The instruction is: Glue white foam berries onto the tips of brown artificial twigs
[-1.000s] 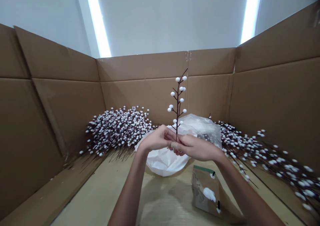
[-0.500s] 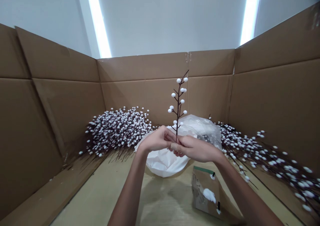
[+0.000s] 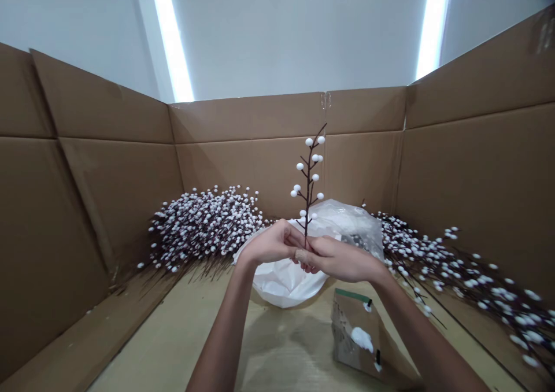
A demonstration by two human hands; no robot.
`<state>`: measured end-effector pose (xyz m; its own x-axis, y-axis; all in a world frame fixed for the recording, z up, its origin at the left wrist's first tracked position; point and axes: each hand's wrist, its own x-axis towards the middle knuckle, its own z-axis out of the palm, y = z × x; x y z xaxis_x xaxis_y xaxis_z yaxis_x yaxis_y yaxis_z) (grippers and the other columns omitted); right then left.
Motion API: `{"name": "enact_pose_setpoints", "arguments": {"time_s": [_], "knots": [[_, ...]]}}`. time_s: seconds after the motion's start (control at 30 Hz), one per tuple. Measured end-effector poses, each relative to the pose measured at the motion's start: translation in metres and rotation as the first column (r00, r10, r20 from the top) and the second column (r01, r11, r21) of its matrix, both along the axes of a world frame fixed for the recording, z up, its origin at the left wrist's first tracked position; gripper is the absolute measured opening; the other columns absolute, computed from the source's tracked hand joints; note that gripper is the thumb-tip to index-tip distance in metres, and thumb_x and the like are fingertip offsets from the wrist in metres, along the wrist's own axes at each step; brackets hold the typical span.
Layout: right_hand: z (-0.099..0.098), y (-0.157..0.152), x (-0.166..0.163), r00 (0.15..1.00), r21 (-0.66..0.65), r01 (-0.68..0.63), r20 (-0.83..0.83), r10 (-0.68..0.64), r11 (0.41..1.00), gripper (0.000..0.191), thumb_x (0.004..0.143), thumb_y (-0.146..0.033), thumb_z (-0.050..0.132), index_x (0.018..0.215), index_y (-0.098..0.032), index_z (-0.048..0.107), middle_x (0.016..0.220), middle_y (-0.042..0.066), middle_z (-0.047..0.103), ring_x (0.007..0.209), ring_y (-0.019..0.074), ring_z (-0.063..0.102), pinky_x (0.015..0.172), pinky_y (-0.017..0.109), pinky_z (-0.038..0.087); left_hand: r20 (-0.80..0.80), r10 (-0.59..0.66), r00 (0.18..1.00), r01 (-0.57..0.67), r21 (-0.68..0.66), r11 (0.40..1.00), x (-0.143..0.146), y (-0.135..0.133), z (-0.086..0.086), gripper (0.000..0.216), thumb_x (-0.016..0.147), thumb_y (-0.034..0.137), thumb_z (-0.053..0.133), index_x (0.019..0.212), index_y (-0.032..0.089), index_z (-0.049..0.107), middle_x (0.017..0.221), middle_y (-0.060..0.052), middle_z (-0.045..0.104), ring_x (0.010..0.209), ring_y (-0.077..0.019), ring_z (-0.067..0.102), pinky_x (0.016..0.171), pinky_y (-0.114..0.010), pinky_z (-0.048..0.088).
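A thin dark twig with white berries (image 3: 309,178) stands upright in front of me. My left hand (image 3: 273,243) and my right hand (image 3: 336,258) meet at its lower end, fingers pinched on the stem. Both hands hover above a white plastic bag (image 3: 286,282) lying on the tan work surface (image 3: 173,346). The very bottom of the stem is hidden by my fingers.
Cardboard walls (image 3: 87,178) enclose the surface on three sides. A heap of berry twigs (image 3: 203,221) lies at the back left and another pile of twigs (image 3: 455,270) runs along the right. A small cardboard piece smeared with white glue (image 3: 359,337) sits near my right forearm.
The twig and both hands have stayed almost still; the view has shifted very slightly.
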<state>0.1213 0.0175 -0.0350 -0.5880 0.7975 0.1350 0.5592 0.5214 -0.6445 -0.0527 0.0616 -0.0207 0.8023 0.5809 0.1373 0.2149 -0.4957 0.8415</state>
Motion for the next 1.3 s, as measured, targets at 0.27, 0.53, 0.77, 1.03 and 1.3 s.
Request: {"name": "enact_pose_setpoints", "arguments": {"time_s": [0.27,0.53,0.77,1.03,1.3], "knots": [[0.000,0.000,0.000,1.000,0.020,-0.011,0.002,0.011,1.000,0.040,0.093,-0.049,0.037,0.085,-0.015,0.055,0.083,0.007,0.062,0.074,0.0172,0.056,0.068,0.029,0.043,-0.018,-0.017,1.000,0.017,0.004,1.000,-0.001,0.002,-0.002,0.011,0.068,0.007,0.063,0.072,0.010,0.073,0.066,-0.005,0.072,0.060,-0.0119,0.063,0.057,-0.019,0.047],[0.001,0.001,0.000,0.999,0.036,-0.030,0.013,0.030,0.999,0.039,0.093,-0.048,0.038,0.087,-0.014,0.056,0.083,0.006,0.062,0.074,0.0160,0.055,0.069,0.029,0.042,-0.022,-0.031,0.999,0.031,0.005,0.999,-0.001,0.002,-0.001,0.012,0.069,0.008,0.062,0.073,0.010,0.073,0.067,-0.006,0.072,0.060,-0.0121,0.063,0.057,-0.020,0.047],[0.007,-0.002,0.015,0.997,-0.007,-0.082,-0.015,0.082,0.997,0.048,0.090,-0.058,0.039,0.093,-0.015,0.061,0.084,0.004,0.061,0.077,0.0156,0.055,0.070,0.027,0.043,-0.007,0.015,1.000,-0.015,-0.014,1.000,0.000,-0.002,-0.003,0.011,0.070,0.015,0.066,0.078,0.009,0.072,0.070,-0.007,0.071,0.059,-0.0116,0.061,0.057,-0.021,0.048],[0.026,-0.037,0.041,0.995,0.054,0.073,0.063,-0.076,0.996,0.053,0.089,-0.057,0.044,0.116,-0.015,0.060,0.090,0.006,0.067,0.081,0.0189,0.059,0.073,0.029,0.044,0.057,0.095,0.994,-0.094,-0.011,0.995,0.002,-0.009,-0.005,0.022,0.070,0.023,0.071,0.087,0.010,0.071,0.069,-0.006,0.069,0.058,-0.0124,0.061,0.058,-0.024,0.048],[0.025,-0.096,0.049,0.993,0.022,-0.018,0.120,0.016,1.000,0.048,0.091,-0.050,0.045,0.129,-0.021,0.055,0.099,0.006,0.070,0.085,0.0188,0.063,0.075,0.029,0.048,0.046,0.210,0.977,-0.205,-0.094,0.974,-0.001,-0.012,-0.069,0.023,0.068,0.025,0.070,0.086,0.010,0.070,0.067,-0.006,0.069,0.061,-0.0150,0.062,0.060,-0.025,0.047]]}}
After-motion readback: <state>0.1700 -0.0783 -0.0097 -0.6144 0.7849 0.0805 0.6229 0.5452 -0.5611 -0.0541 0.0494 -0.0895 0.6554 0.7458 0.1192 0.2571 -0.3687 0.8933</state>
